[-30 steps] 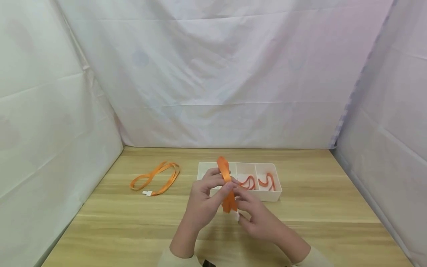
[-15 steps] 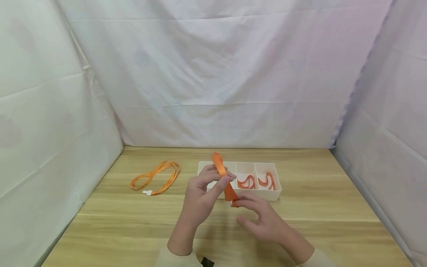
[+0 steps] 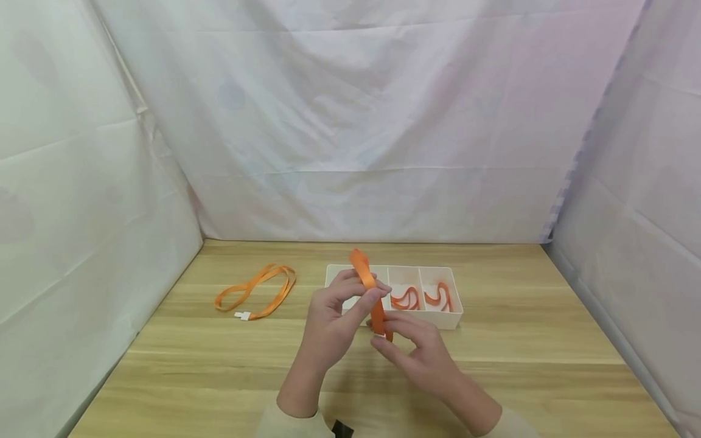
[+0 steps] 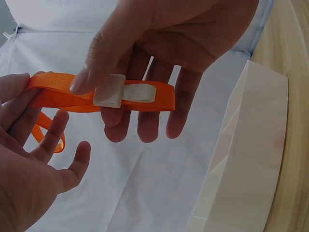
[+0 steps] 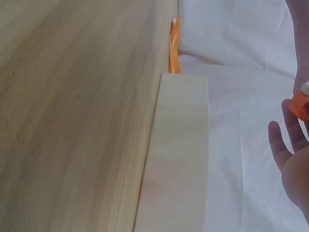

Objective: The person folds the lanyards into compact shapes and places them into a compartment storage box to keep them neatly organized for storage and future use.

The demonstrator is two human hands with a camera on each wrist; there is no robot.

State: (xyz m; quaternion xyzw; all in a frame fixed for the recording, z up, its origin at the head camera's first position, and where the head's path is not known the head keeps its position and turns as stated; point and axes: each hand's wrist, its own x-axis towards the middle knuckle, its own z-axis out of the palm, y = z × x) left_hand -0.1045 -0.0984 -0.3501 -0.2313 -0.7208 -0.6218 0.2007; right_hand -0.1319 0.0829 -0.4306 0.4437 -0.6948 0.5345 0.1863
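Note:
In the head view my left hand pinches a folded orange lanyard between thumb and fingers, its looped end sticking up above the hand. Just below, my right hand holds the lanyard's lower end near its white buckle. In the left wrist view the right thumb presses the flat folded strap beside the white plastic buckle, with the other fingers stretched behind it. There the left hand grips the upper part, and a small loop hangs behind its fingers. The right wrist view catches only part of the hands and strap.
Behind the hands stands a white divided box. Orange lanyards lie in its middle and right compartments; the left part is partly covered by the left hand. Another orange lanyard lies loosely looped on the wooden table at left.
The folded strap has risen and shifted slightly left. The right fingers spread apart half a second ago and now close near the buckle. The left hand has kept its pinch.

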